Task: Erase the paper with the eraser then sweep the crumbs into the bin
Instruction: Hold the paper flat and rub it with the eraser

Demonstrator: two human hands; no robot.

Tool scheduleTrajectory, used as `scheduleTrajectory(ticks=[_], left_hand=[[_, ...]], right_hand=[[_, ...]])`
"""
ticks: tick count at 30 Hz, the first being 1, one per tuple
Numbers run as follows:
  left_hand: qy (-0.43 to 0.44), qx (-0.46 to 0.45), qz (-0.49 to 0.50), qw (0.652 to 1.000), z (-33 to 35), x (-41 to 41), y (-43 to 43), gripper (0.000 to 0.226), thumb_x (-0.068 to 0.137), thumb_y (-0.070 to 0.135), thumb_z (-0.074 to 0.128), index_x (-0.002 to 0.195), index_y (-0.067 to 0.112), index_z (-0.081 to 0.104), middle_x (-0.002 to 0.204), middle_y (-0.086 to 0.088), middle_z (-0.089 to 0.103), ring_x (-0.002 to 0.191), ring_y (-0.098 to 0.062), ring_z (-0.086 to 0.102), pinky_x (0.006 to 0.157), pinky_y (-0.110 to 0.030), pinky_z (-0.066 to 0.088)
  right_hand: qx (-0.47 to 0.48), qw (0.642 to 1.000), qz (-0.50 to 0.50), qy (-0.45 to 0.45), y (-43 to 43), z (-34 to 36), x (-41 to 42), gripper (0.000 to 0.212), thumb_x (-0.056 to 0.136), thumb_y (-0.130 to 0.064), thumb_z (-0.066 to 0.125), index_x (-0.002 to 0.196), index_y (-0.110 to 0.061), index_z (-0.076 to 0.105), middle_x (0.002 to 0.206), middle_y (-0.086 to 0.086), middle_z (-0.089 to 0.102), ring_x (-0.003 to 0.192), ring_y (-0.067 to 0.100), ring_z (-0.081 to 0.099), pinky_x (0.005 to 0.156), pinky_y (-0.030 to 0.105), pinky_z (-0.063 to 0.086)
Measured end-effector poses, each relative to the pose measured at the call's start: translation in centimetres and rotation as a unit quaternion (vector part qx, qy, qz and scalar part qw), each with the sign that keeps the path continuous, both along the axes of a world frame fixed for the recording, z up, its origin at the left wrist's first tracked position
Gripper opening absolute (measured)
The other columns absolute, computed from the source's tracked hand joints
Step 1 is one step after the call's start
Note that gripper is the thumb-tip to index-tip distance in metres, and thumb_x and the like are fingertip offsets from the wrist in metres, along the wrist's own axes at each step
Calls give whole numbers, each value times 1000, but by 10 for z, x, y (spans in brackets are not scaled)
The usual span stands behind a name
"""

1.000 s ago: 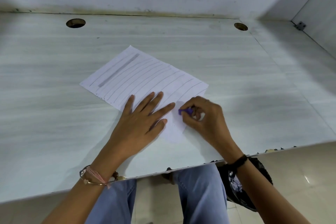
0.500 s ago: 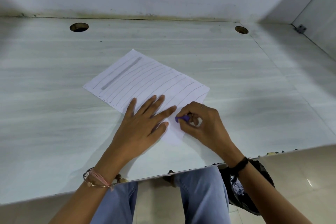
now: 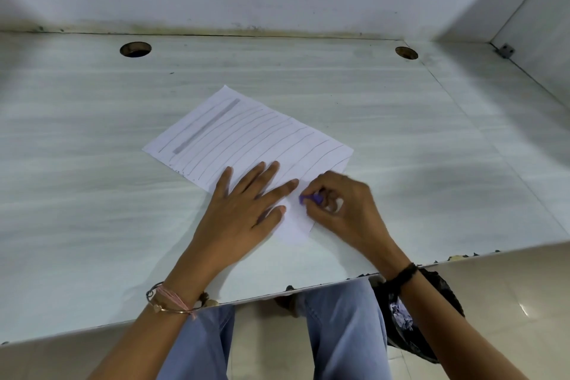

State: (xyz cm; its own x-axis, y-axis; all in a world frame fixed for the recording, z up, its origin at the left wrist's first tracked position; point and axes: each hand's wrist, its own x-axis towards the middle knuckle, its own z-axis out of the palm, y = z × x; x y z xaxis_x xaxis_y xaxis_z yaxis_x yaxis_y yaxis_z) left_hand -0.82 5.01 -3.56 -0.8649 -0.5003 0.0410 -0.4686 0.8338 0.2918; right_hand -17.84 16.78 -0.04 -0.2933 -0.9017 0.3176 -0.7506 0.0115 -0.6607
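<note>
A white sheet of paper with pencil lines and one thick grey bar lies at an angle on the pale desk. My left hand rests flat on its near part, fingers spread, pinning it down. My right hand pinches a small purple eraser and presses it on the paper's near right corner, just beside my left fingertips. A bin lined with a black bag stands on the floor under the desk's front edge, to the right of my right knee, partly hidden by my right forearm.
Two round cable holes sit near the back wall. A side panel with a small metal bracket closes the desk on the right. The desk's front edge is chipped. My legs in blue jeans are below it.
My right hand has shifted the eraser slightly back and forth over the near corner of the paper. My left hand stays flat on the sheet. The view has tilted a little.
</note>
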Motion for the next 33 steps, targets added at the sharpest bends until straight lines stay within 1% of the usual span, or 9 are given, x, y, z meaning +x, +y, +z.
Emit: scheduleTrajectory(ticks=[2,6,11,15,20,24,26,29,33], left_hand=[[2,3,-3,1000,0,0,-1,58,91,58,0,149,54,6,162,16,-5,147,-1,-13,118,-42,-14],[-6,-8,0,1000,0,0,-1,59,91,57,-2,149,54,3,162,16,-6,148,-3,-12,119,-44,-11],[-11,10,-1,1000,1,0,-1,60,89,60,-4,149,56,3,162,18,-9,147,-1,-16,118,-43,-14],[-6,-4,0,1000,0,0,-1,59,90,58,-3,148,56,1,162,17,-8,147,-2,-14,119,-44,-12],[-3,9,-5,1000,0,-1,-1,60,89,59,-3,149,54,5,163,16,-5,148,-2,-12,118,-44,-12],[-3,-3,2,1000,-1,0,-1,58,91,58,-2,149,55,2,163,16,-6,148,-2,-13,119,-44,-11],[-3,1,3,1000,0,0,-1,59,90,58,-3,149,55,3,163,16,-5,148,-2,-12,119,-44,-11],[-18,1,0,1000,0,-1,-1,62,87,60,-8,148,56,0,162,18,-10,147,-2,-16,119,-44,-13],[-10,-10,-2,1000,-3,0,-2,59,90,58,-4,148,55,0,162,16,-8,148,-3,-13,119,-45,-10]], right_hand=[[22,998,67,-1,7,1,11,13,75,-2,72,81,-14,69,75,-2,63,63,13,54,59,22,45],[-7,998,-67,-14,-5,-1,-11,13,74,-2,71,79,-14,69,72,-4,60,61,10,49,60,21,42],[33,995,95,-16,10,2,22,11,74,-4,72,82,-12,69,74,-2,63,61,12,55,59,22,46],[1,999,-48,-13,-3,0,-7,12,74,-5,71,79,-16,70,71,-5,62,61,11,51,59,27,46],[43,993,105,-14,12,5,24,15,72,-2,72,81,-13,70,73,-3,63,60,11,54,58,23,46],[9,998,-58,-13,-5,2,-11,13,73,-4,72,78,-16,69,71,-5,62,61,11,51,59,23,44],[12,999,-41,3,-3,3,-6,12,72,-5,72,78,-16,69,70,-4,62,60,12,51,59,23,44],[48,995,89,0,10,5,21,14,72,-4,72,81,-15,70,72,-4,63,60,12,54,58,22,46],[12,999,-40,-10,-2,3,-9,13,73,-5,72,78,-16,70,71,-7,61,61,9,51,60,24,44]])
